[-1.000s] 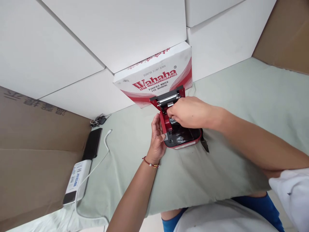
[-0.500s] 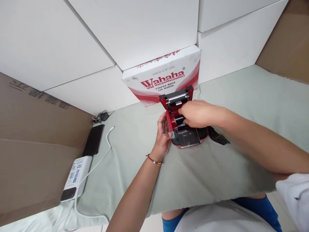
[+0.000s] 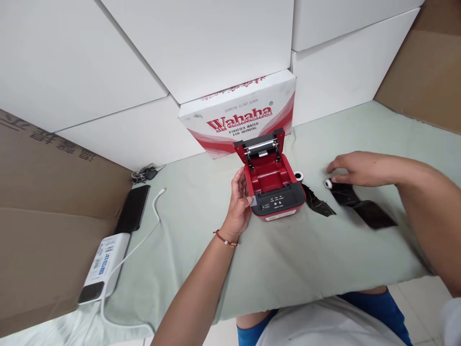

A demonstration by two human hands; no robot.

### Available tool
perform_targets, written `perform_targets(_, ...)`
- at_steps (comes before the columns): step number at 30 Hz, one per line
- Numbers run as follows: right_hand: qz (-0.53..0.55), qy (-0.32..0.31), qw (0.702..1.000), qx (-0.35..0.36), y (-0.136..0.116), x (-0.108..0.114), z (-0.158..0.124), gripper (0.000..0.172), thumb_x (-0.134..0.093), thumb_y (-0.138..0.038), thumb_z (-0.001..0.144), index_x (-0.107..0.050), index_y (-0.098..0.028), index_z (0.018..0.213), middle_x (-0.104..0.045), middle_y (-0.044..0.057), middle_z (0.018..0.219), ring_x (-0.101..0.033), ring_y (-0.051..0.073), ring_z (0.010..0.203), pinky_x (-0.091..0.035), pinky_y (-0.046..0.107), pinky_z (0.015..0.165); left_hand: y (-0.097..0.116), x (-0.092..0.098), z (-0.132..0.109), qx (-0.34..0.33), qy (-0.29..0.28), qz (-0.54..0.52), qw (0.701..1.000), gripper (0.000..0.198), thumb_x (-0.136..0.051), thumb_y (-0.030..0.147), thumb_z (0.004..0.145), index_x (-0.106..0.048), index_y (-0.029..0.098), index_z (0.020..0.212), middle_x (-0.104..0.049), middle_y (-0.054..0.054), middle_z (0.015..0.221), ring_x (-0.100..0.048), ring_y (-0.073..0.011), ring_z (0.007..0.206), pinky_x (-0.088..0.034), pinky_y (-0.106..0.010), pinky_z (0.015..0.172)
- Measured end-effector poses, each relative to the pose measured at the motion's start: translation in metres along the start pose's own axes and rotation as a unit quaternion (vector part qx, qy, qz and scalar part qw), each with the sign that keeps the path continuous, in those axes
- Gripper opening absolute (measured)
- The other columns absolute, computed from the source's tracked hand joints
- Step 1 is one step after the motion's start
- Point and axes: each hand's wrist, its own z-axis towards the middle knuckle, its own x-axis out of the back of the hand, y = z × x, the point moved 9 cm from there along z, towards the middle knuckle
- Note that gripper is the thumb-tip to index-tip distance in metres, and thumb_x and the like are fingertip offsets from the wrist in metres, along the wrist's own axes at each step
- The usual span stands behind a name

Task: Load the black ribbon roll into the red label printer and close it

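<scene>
A small red and black label printer [image 3: 277, 202] stands on the cloth with its lid [image 3: 261, 146] raised. Inside, its red bay [image 3: 270, 178] holds nothing. My left hand [image 3: 240, 204] grips the printer's left side, thumb on the front corner and fingers behind. Off to the right, my right hand [image 3: 363, 168] has its fingers curled over a black roll [image 3: 342, 190] with a white core end. From this roll a loose black strip [image 3: 374, 214] trails over the cloth. Against the printer's right side lies another white-cored roll [image 3: 298, 176], with its black strip [image 3: 319, 202] stretched out.
A white and red Wahaha carton [image 3: 245, 115] leans against white panels behind the printer. At left are keys [image 3: 146, 173], a black phone [image 3: 133, 209], a white box [image 3: 108, 259] and a white cable [image 3: 158, 211]. Cardboard walls [image 3: 425, 72] flank the cloth-covered surface [image 3: 187, 192].
My right hand has lifted the black roll out of the printer and carried it right, its strip trailing. The bay is now bare. My left hand stays on the printer.
</scene>
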Motion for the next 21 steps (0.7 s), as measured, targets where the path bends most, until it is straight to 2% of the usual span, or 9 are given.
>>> perform_targets(3, 0.019, -0.040, 0.999, 0.029, -0.035, -0.007, 0.009, 0.054, -0.064, -0.047, 0.099, -0.075, -0.022, 0.146, -0.076, 0.017, 0.144, -0.075, 0.038, 0.122, -0.058, 0.046, 0.097, 0.001, 0.000, -0.001, 0.003, -0.003, 0.004, 1.000, 0.090, -0.092, 0.056, 0.079, -0.054, 0.043, 0.159, -0.046, -0.004, 0.177, -0.037, -0.0363, 0.169, -0.034, -0.056, 0.140)
perform_targets(5, 0.015, -0.044, 0.997, 0.069, -0.067, -0.001, 0.014, 0.064, -0.067, -0.046, 0.097, -0.066, -0.022, 0.156, -0.070, 0.017, 0.152, -0.069, 0.039, 0.131, -0.056, 0.047, 0.103, 0.002, 0.000, -0.001, 0.004, -0.001, 0.005, 1.000, 0.090, -0.092, 0.057, 0.079, -0.055, 0.043, 0.160, -0.047, -0.004, 0.177, -0.038, -0.0368, 0.169, -0.035, -0.056, 0.139)
perform_targets(7, -0.010, -0.053, 0.994, 0.098, -0.094, -0.001, 0.018, 0.063, -0.074, -0.042, 0.092, -0.068, -0.021, 0.152, -0.072, 0.016, 0.147, -0.065, 0.039, 0.131, -0.055, 0.046, 0.102, 0.002, 0.001, -0.001, 0.005, 0.003, 0.006, 1.000, 0.090, -0.092, 0.057, 0.078, -0.056, 0.044, 0.159, -0.048, -0.004, 0.176, -0.039, -0.0367, 0.168, -0.035, -0.056, 0.139)
perform_targets(10, -0.059, -0.064, 0.990, 0.107, -0.116, -0.009, 0.023, 0.034, -0.074, -0.032, 0.092, -0.078, -0.021, 0.124, -0.077, 0.015, 0.122, -0.065, 0.037, 0.119, -0.054, 0.042, 0.089, 0.002, 0.001, -0.001, 0.005, 0.007, 0.001, 1.000, 0.091, -0.094, 0.057, 0.076, -0.056, 0.043, 0.158, -0.049, -0.004, 0.175, -0.039, -0.0368, 0.168, -0.034, -0.057, 0.140)
perform_targets(12, -0.084, -0.064, 0.990, 0.092, -0.118, -0.015, 0.026, 0.022, -0.068, -0.024, 0.095, -0.078, -0.022, 0.114, -0.077, 0.015, 0.113, -0.065, 0.035, 0.112, -0.050, 0.039, 0.079, 0.002, 0.000, -0.001, 0.003, 0.005, -0.001, 1.000, 0.091, -0.094, 0.057, 0.077, -0.056, 0.042, 0.159, -0.048, -0.005, 0.176, -0.039, -0.0372, 0.169, -0.034, -0.057, 0.140)
perform_targets(14, -0.112, -0.056, 0.990, 0.066, -0.110, -0.017, 0.029, 0.023, -0.064, -0.020, 0.095, -0.078, -0.021, 0.114, -0.076, 0.016, 0.113, -0.065, 0.035, 0.112, -0.046, 0.039, 0.073, 0.002, -0.001, -0.001, 0.003, 0.001, 0.001, 1.000, 0.090, -0.093, 0.056, 0.079, -0.055, 0.042, 0.159, -0.048, -0.005, 0.176, -0.038, -0.0368, 0.169, -0.032, -0.057, 0.141)
perform_targets(16, -0.131, -0.044, 0.989, 0.052, -0.099, -0.012, 0.030, 0.025, -0.067, -0.022, 0.094, -0.079, -0.020, 0.115, -0.076, 0.017, 0.115, -0.065, 0.037, 0.115, -0.046, 0.039, 0.075, 0.002, -0.001, -0.001, 0.002, 0.001, 0.002, 1.000, 0.088, -0.093, 0.053, 0.079, -0.055, 0.043, 0.159, -0.048, -0.004, 0.176, -0.037, -0.0356, 0.170, -0.030, -0.056, 0.143)
perform_targets(18, -0.099, -0.020, 0.992, 0.070, -0.091, 0.004, 0.028, 0.027, -0.070, -0.027, 0.093, -0.080, -0.021, 0.117, -0.077, 0.015, 0.116, -0.066, 0.037, 0.117, -0.051, 0.041, 0.083, 0.002, -0.001, -0.001, 0.001, 0.001, 0.002, 1.000, 0.088, -0.093, 0.052, 0.080, -0.055, 0.043, 0.159, -0.049, -0.004, 0.176, -0.037, -0.0350, 0.171, -0.028, -0.056, 0.143)
perform_targets(21, 0.043, 0.032, 0.993, 0.108, -0.083, 0.047, 0.012, 0.033, -0.073, -0.040, 0.096, -0.081, -0.027, 0.125, -0.080, 0.008, 0.121, -0.072, 0.032, 0.113, -0.055, 0.042, 0.093, 0.001, -0.001, 0.000, -0.003, -0.004, -0.006, 1.000, 0.090, -0.094, 0.055, 0.078, -0.056, 0.042, 0.158, -0.049, -0.004, 0.176, -0.035, -0.0363, 0.171, -0.028, -0.057, 0.143)
